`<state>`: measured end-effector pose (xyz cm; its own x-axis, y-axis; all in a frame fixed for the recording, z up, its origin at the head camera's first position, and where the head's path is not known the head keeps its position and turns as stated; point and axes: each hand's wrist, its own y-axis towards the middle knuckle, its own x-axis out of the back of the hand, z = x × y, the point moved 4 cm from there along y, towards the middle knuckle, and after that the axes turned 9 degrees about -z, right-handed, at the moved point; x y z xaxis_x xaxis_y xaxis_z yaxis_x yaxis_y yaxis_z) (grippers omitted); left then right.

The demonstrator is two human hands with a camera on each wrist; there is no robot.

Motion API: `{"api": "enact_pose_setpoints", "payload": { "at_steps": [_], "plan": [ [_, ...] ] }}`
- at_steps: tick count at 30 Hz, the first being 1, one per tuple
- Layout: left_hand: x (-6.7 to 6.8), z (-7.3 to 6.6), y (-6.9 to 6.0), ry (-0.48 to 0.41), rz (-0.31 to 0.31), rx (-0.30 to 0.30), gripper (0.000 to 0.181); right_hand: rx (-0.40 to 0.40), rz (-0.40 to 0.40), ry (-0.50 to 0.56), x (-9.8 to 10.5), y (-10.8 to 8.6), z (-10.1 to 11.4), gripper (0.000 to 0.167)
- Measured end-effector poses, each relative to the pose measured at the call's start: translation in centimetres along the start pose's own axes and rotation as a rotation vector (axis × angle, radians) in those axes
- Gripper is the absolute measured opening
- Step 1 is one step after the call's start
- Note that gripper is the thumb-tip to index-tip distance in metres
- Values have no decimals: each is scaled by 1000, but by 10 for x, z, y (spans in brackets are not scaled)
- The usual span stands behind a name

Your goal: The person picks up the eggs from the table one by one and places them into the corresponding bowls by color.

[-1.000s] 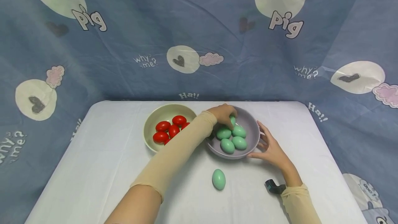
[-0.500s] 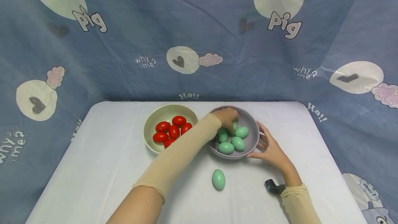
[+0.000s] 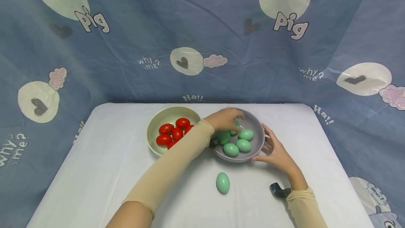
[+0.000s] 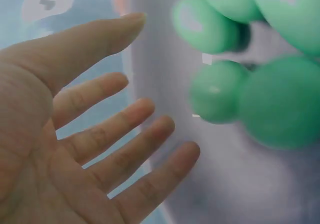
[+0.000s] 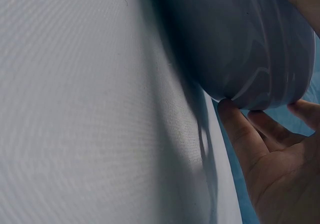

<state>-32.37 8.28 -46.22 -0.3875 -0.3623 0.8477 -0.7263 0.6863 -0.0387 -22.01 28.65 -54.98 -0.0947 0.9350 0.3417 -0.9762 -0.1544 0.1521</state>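
My left hand point(image 3: 223, 119) hovers over the left side of a grey-purple bowl point(image 3: 255, 124). In the left wrist view its fingers point(image 4: 122, 161) are spread and hold nothing, apart from the eggs. Several green eggs point(image 3: 243, 145) lie in that bowl, one partly hidden behind my left fingers. My right hand point(image 3: 276, 153) holds the bowl's right side from outside, thumb at the front and fingers farther back. The right wrist view shows its fingertips touching the bowl's outer wall point(image 5: 235, 49). One more green egg point(image 3: 223, 183) lies on the white cloth in front of the bowl.
A pale yellow-green bowl point(image 3: 152, 126) with several red eggs point(image 3: 166, 128) stands to the left, partly covered by my left sleeve point(image 3: 177, 164). A dark device point(image 3: 280, 190) sits at my right wrist. A blue printed cloth point(image 3: 202, 20) hangs behind the table.
My left fingers were around a green egg in the grey-purple bowl; they have let go and the hand has drawn back left. Some eggs there have shifted. The right hand stays put.
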Motion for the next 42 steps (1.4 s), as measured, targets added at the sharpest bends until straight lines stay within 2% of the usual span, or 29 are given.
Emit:
{"api": "enact_pose_setpoints", "payload": {
  "at_steps": [3,6,12,16,20,23,26,30,35,38,42],
  "plan": [
    [9,-3,-15,-86,-66,-19,58,3,1,-7,0,0,1,130],
    [15,-6,-34,-112,-126,-23,58,3,-1,-7,1,0,1,130],
    [16,-6,-80,-197,-223,-1,56,11,-7,2,0,0,0,130],
    [10,-7,-111,-250,-276,-21,57,17,-16,3,0,0,-1,130],
    [-3,-10,-145,-308,-309,-39,57,18,-18,-4,-1,0,-2,130],
    [-15,-8,-170,-398,-331,0,55,14,-16,-8,-1,0,-3,130],
    [-29,-5,-190,-471,-356,52,53,13,-17,-9,-1,0,-3,131],
    [-54,-3,-205,-521,-413,124,51,18,-22,-12,0,0,-1,130],
    [-88,-5,-213,-594,-472,211,57,24,-19,-20,0,0,-1,129],
    [-103,-8,-213,-577,-478,219,62,24,-23,-30,0,0,-1,129],
    [-115,-11,-209,-547,-477,203,63,21,-26,-38,-1,1,-2,128]
  ]
}}
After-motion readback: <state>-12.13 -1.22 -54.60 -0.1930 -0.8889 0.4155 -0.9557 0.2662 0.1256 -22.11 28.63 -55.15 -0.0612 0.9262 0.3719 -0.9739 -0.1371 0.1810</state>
